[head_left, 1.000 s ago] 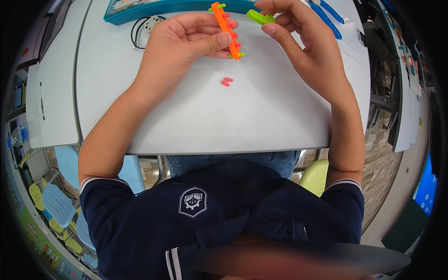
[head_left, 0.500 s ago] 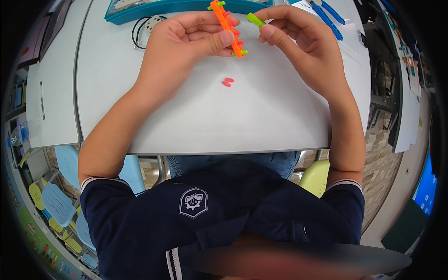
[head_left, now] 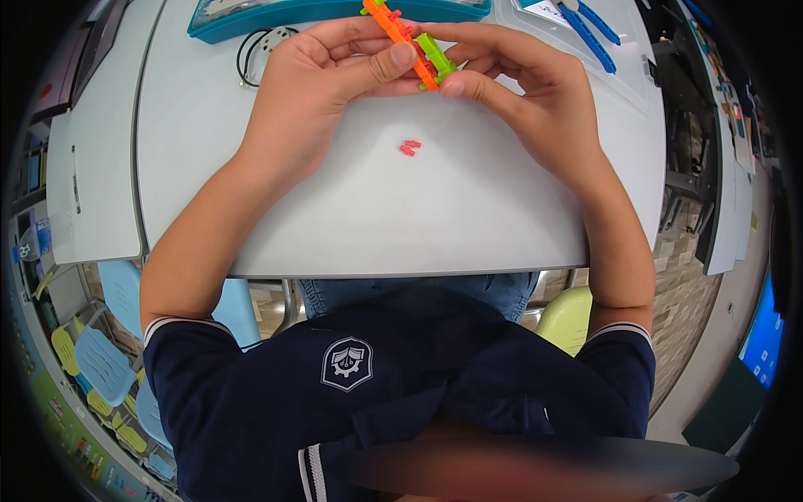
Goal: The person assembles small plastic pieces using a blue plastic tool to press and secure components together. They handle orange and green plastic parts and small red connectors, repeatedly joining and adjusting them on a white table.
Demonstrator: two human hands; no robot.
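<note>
My left hand (head_left: 330,71) is closed round an orange building beam (head_left: 402,38), thumb on its near face. Red pegs stick out along the beam's right side, and a green peg shows at its far end. Between the thumb and fingers of my right hand (head_left: 514,71) is a short green building beam (head_left: 436,56). It lies along the lower right side of the orange one, against the pegs; whether they are pressed in cannot be made out. A few loose red pegs (head_left: 409,148) rest on the white table below my hands.
A teal tray (head_left: 335,23) stands at the table's far edge. Left of it lies a round whitish part with a black cable (head_left: 244,63). Blue-handled pliers (head_left: 590,38) lie at the far right beside a clear tray. The table's near edge (head_left: 410,274) is in front of my body.
My right hand has brought the green beam leftward and down against the orange beam. The orange beam has tilted and shifted slightly up and left. The loose pegs have not moved.
</note>
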